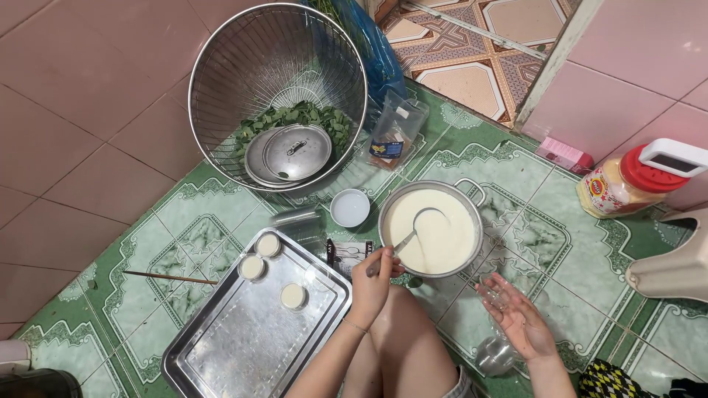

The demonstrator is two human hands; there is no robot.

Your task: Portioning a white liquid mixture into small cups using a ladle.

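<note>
The right hand (522, 318) cupped a clear cup (493, 295) near and right of the pot (431, 271), while the left hand (376, 284) pinched the ladle (413, 230), handle slanting near-left.

A metal ladle (413, 230) leans into the round steel pot (431, 228) of creamy white liquid, bowl dipped near the pot's centre, handle slanting toward seven o'clock. A small clear plastic cup (495, 295) sits tilted at the pot's five o'clock, just beside its rim. The pot stands on the green tiled floor.
</note>
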